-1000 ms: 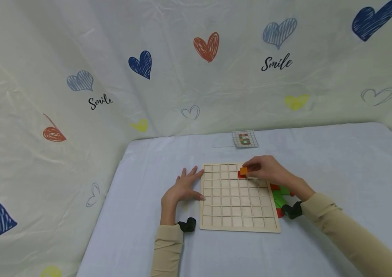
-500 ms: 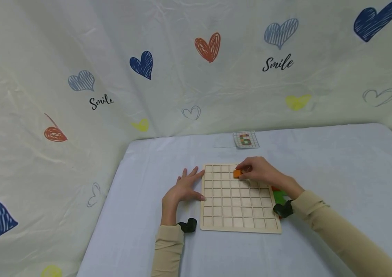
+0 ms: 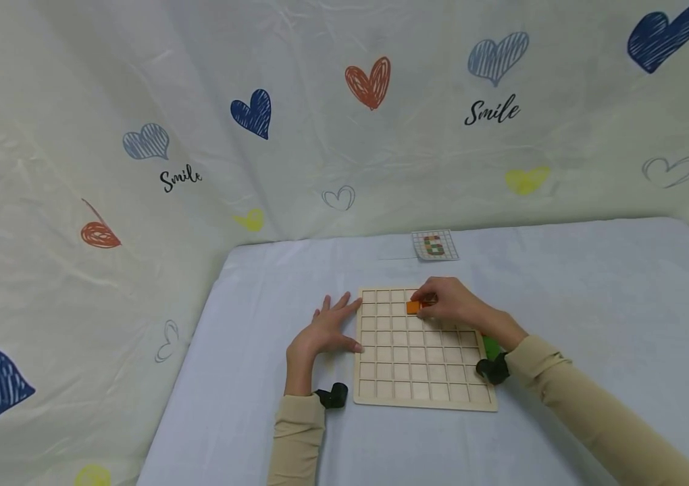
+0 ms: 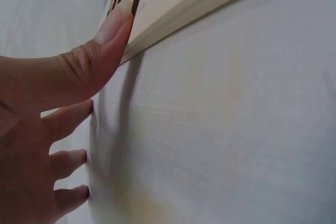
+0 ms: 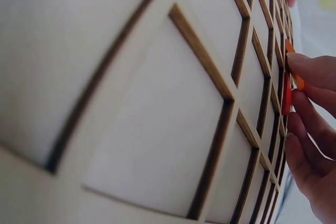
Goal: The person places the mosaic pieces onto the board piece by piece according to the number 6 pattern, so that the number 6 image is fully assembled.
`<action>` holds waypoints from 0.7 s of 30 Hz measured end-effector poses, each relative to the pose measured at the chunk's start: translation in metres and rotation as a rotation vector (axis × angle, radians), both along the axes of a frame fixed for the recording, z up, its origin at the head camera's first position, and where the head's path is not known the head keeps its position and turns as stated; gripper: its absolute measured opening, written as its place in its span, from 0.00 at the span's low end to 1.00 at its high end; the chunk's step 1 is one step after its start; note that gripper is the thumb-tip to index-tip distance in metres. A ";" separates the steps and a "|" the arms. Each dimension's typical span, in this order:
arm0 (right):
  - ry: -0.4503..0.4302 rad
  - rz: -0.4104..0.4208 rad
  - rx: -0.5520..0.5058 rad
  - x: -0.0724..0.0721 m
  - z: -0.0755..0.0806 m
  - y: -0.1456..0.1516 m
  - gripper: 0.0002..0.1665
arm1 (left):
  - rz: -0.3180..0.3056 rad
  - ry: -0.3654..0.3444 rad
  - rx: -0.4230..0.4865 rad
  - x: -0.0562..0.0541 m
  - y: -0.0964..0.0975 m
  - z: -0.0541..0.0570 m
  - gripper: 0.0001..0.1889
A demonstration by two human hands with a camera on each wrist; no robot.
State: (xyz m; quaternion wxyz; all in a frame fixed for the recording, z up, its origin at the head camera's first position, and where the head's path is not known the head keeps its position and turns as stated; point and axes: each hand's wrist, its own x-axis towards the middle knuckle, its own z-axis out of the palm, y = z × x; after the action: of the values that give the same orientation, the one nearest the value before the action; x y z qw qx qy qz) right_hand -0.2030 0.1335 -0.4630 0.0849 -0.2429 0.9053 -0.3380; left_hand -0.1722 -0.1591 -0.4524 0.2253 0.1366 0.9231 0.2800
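Observation:
A pale wooden board [image 3: 408,371] with a grid of square cells lies on the table. My right hand [image 3: 452,301] pinches an orange tile [image 3: 413,308] at a cell in the board's upper rows. Whether the tile lies fully down in its cell I cannot tell. Beside it, a red tile [image 5: 286,95] shows in the right wrist view; the fingers mostly hide it from the head. My left hand [image 3: 322,332] has its fingers spread along the board's left edge. In the left wrist view, its thumb [image 4: 105,45] touches the board's rim.
Behind the board lies a small grid card [image 3: 435,246] with a coloured pattern. Green tiles [image 3: 490,347] peek out at the board's right side, partly under the right forearm. A white cloth [image 3: 247,405] covers the table, and a printed curtain [image 3: 296,162] hangs behind.
The right hand has carried the orange tile left, from over the red tile to the spot beside it, and lowered it. My left hand keeps its place at the board's edge.

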 end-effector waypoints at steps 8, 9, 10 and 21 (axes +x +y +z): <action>0.054 0.027 0.047 -0.001 -0.004 0.000 0.14 | 0.001 0.004 0.009 0.000 0.000 0.000 0.52; 0.057 0.029 0.049 -0.001 -0.004 0.000 0.14 | 0.002 0.004 0.012 0.000 0.000 0.000 0.52; 0.057 0.031 0.047 0.000 -0.003 0.000 0.14 | 0.003 0.004 0.015 0.000 0.000 0.000 0.52; 0.056 -0.010 -0.009 0.006 0.002 0.016 0.12 | 0.001 0.003 -0.007 0.000 0.000 0.000 0.52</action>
State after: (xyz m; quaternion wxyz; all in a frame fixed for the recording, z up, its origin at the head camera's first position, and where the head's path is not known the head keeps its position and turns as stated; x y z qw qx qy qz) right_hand -0.1968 0.1499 -0.4615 0.0568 -0.2480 0.9069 -0.3358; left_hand -0.1718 -0.1587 -0.4524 0.2240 0.1357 0.9245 0.2769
